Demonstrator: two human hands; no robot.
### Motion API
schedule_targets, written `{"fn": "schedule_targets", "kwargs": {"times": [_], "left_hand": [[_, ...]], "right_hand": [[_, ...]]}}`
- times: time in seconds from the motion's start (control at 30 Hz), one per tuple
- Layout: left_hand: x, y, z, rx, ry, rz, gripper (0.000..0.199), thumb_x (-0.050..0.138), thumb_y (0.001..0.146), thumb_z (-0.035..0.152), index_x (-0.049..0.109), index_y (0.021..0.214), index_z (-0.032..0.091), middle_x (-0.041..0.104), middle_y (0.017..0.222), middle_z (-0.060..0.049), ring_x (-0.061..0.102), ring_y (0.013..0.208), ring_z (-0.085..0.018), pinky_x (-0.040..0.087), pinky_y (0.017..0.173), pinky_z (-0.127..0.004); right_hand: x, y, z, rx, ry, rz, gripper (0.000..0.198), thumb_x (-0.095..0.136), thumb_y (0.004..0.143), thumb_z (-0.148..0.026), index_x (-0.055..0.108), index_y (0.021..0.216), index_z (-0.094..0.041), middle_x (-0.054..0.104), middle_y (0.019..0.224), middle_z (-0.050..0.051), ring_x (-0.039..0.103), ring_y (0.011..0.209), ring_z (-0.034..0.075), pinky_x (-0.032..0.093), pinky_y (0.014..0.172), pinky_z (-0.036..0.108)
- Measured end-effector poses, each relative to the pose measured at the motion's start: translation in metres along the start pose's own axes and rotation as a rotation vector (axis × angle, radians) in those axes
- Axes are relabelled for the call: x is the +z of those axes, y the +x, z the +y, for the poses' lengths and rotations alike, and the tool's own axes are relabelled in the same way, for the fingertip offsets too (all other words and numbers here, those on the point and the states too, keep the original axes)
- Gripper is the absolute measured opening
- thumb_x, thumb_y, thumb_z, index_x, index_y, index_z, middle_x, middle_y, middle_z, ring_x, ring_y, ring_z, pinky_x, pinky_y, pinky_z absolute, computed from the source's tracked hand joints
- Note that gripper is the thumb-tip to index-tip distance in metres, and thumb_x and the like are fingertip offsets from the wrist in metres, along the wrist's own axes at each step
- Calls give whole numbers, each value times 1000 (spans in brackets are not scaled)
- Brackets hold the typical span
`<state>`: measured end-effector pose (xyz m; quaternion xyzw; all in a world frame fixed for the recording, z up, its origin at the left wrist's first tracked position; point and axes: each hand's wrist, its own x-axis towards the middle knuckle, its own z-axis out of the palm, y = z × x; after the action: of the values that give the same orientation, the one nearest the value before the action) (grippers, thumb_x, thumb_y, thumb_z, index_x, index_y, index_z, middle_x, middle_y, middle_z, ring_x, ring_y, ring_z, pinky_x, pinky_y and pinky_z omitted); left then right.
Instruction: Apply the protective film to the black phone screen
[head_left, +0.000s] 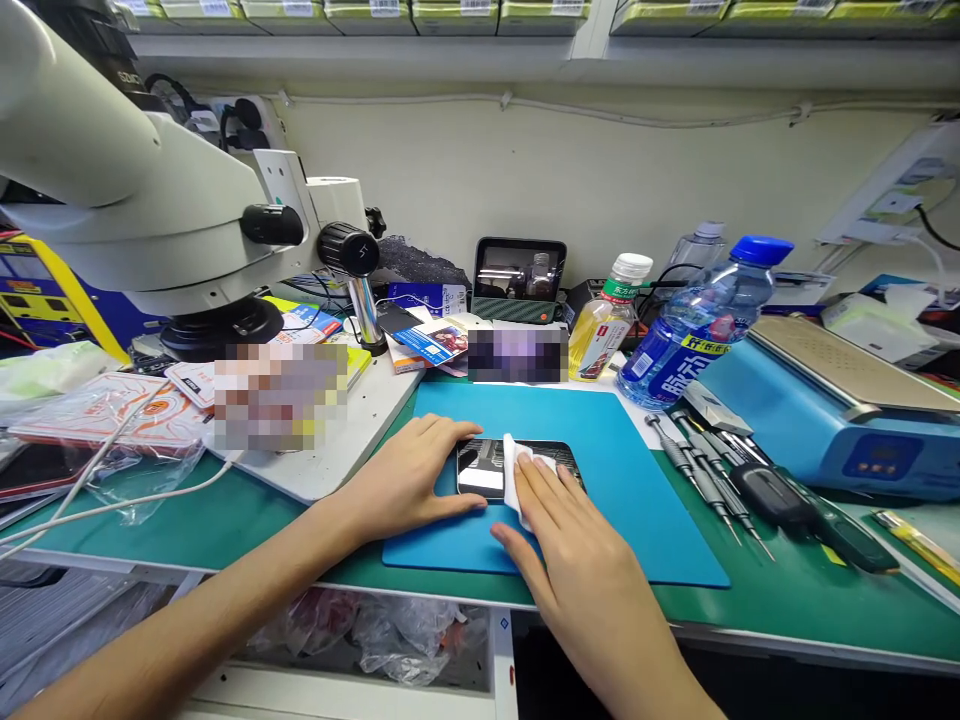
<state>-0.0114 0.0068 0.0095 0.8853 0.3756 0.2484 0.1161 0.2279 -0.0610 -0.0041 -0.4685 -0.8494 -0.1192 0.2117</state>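
Now the left hand [409, 475] clamps a glossy black rectangular phone [480, 468] while the right hand [583, 548], thumb apart, presses a soft white wipe [512, 472] on it.

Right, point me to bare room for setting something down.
Bare: the blue mat behind the phone, and its right part between the right hand and screwdrivers. Crowded: around the bottles and microscope.

- White microscope [172, 215] — at the left, above a white base [352, 430]
- Blue-capped bottle [697, 335] near a white-capped bottle of yellow liquid [600, 335]
- Screwdrivers [703, 482] on the green tabletop [795, 600]
- Blue machine [795, 425] — at the right
- Plastic bags [405, 640] in a drawer [360, 692]
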Motion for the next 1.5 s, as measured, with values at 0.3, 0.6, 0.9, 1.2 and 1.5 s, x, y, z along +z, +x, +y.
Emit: {"fn": "schedule_targets", "kwargs": {"times": [0.3, 0.6, 0.9, 1.2, 1.5], "left_hand": [[-1, 0, 0, -6, -15, 1, 65, 82, 90, 45, 50, 142, 23, 68, 135, -13, 65, 122, -34, 54, 104, -51], [0, 0, 1, 0, 2, -15, 63, 80, 93, 46, 48, 142, 23, 67, 134, -12, 64, 121, -33, 54, 103, -50], [-1, -1, -1, -5, -3, -28, 65, 81, 92, 45, 47, 143, 22, 66, 138, -13, 62, 125, -34, 52, 107, -51], [1, -1, -1, 13, 6, -31, 63, 80, 93, 39, 46, 142, 21, 65, 139, -14, 62, 124, -33, 52, 105, -51], [0, -1, -2, 1, 1, -16, 63, 82, 90, 33, 48, 142, 21, 67, 134, -12, 63, 122, -33, 52, 104, -48]], "right_hand": [[-3, 1, -5, -31, -3, -23, 53, 45, 110, -41, 61, 146, -5, 60, 153, 16, 62, 139, 32, 55, 116, 51], [2, 14, -3, 9, 31, -32, 53, 46, 110, -41, 61, 147, -5, 60, 153, 16, 61, 140, 32, 53, 117, 52], [-5, -7, -15, -26, 59, -13, 53, 50, 109, -39, 59, 148, -5, 59, 153, 16, 61, 140, 32, 53, 118, 51], [6, 27, -14, 34, 115, -49, 54, 47, 110, -44, 61, 147, -7, 59, 154, 16, 59, 142, 32, 49, 121, 54], [-5, -1, -25, -53, 71, 37, 50, 47, 110, -39, 66, 140, -4, 63, 150, 17, 65, 136, 33, 56, 115, 51]]}}
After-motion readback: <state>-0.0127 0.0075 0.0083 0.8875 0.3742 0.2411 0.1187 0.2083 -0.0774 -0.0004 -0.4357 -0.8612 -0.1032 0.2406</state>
